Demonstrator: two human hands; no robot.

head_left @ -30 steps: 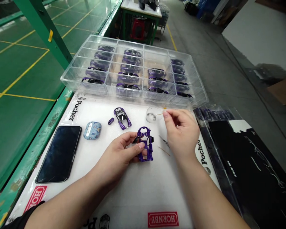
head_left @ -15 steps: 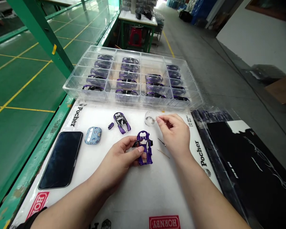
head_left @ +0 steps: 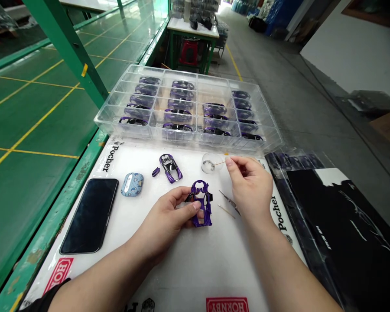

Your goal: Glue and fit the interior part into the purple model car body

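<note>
Left hand point(head_left: 172, 212), purple car shell point(head_left: 205, 206) (openwork), under the thumb point(head_left: 193, 207)

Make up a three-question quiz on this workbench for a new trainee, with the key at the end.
1. Which lies farther to the left in the picture, the phone or the blue patterned case?

2. True or false: the left hand is holding a purple car shell.

3. What is pinched in the right hand?
a) the phone
b) a thin stick
c) the blue patterned case

Key: 1. The phone. 2. True. 3. b.
</note>
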